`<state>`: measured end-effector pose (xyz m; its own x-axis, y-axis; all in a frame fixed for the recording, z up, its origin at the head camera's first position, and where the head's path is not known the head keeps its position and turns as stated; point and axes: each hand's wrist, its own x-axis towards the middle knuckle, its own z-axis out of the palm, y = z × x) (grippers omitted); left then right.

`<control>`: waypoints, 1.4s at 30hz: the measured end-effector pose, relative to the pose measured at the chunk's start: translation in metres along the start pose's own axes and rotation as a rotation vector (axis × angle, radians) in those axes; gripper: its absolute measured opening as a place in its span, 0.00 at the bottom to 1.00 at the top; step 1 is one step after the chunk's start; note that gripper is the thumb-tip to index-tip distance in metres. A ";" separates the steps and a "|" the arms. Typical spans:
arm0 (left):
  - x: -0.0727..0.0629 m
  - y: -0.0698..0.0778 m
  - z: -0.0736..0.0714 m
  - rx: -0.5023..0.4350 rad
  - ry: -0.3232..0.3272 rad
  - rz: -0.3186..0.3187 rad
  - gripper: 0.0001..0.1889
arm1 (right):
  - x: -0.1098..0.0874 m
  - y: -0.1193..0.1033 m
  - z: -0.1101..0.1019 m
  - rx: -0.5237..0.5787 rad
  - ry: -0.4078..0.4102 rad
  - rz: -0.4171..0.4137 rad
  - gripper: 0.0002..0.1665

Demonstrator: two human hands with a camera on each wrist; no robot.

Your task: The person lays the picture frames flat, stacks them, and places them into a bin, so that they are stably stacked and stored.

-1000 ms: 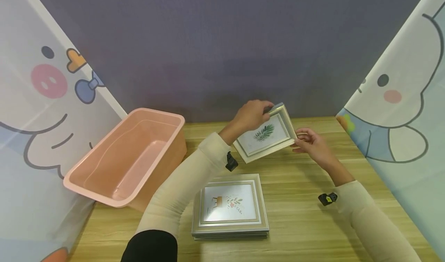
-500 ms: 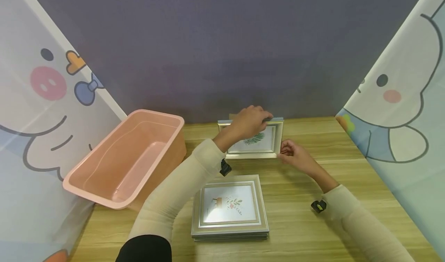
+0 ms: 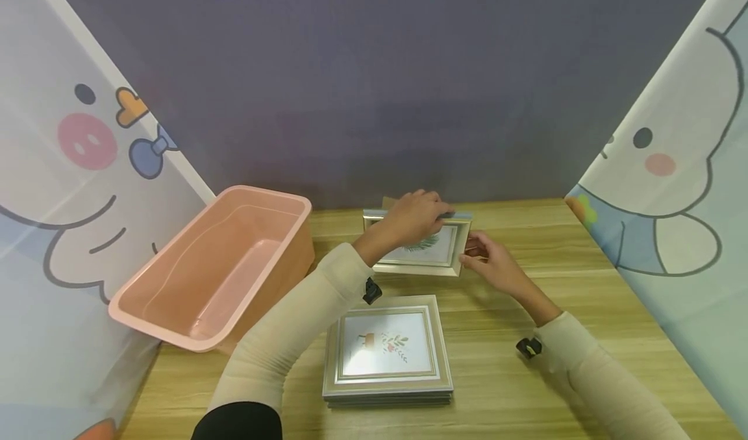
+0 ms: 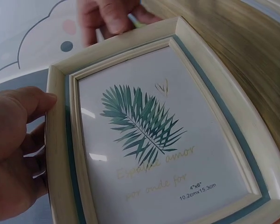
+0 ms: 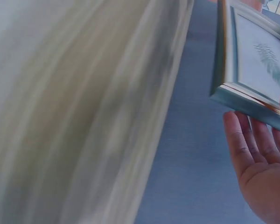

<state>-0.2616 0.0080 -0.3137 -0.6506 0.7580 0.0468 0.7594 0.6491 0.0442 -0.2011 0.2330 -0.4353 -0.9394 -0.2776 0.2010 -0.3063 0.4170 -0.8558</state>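
Observation:
A cream picture frame [image 3: 441, 248] with a green leaf print is held up on its long side near the back of the table, its face leaning back. My left hand [image 3: 411, 219] grips its upper edge, and the forearm covers part of the print. At the frame's right end, my right hand [image 3: 497, 268] pinches the edge, thumb in front and fingers behind. In the left wrist view, the leaf print fills the frame [image 4: 144, 121], with my left thumb along its rim. A brown flap [image 3: 387, 202] shows behind the upper edge.
Nearer to me lies a stack of picture frames [image 3: 386, 342], the top one showing a potted plant print. A pink plastic tub [image 3: 263, 291] stands at the left on the wooden table [image 3: 514, 388]. A dark grey wall [image 3: 374, 89] rises behind.
The frame has turned from a slant to level and moved slightly left, then a little toward me. Both hands have moved with it, keeping to its top edge and right end.

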 end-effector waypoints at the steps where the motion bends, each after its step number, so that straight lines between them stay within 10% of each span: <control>1: 0.000 0.000 0.000 0.004 0.000 0.001 0.22 | 0.001 -0.002 -0.001 0.024 0.008 -0.019 0.28; 15: -0.003 0.002 0.005 0.001 -0.011 -0.016 0.22 | 0.012 -0.019 -0.006 0.072 0.133 -0.195 0.34; 31: -0.004 0.002 0.003 -0.051 -0.050 0.002 0.23 | 0.008 -0.028 -0.007 -0.030 0.199 -0.194 0.28; 42: -0.028 -0.025 0.001 -0.140 -0.004 -0.031 0.21 | 0.006 -0.021 -0.017 0.061 0.218 -0.183 0.27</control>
<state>-0.2626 -0.0298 -0.3167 -0.6738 0.7378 0.0396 0.7307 0.6574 0.1843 -0.2031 0.2373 -0.4085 -0.8825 -0.1484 0.4464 -0.4699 0.3228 -0.8216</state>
